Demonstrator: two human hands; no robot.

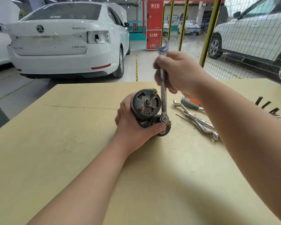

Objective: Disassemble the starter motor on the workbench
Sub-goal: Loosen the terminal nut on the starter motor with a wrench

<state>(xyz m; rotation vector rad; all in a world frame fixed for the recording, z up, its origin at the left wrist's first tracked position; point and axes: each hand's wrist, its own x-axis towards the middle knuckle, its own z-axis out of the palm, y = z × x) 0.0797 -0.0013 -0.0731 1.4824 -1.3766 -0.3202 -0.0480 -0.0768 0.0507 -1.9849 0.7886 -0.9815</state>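
Note:
The starter motor (146,104), dark and grimy, stands on end in the middle of the workbench (71,143), its round end cap with two studs facing me. My left hand (133,122) wraps around its left side and base, thumb on the smaller solenoid housing. A silver combination wrench (163,95) stands nearly upright, its ring end seated on a nut at the solenoid's top. My right hand (177,73) grips the wrench's upper shaft; its open-jaw end sticks out above my fingers, blurred.
To the right of the motor lie several loose wrenches (199,122) and a green-and-orange handled screwdriver (191,103). Dark bits (266,107) sit at the far right. Beyond the bench stand a white car (63,39), a red cabinet (154,25) and a yellow mesh fence (208,34).

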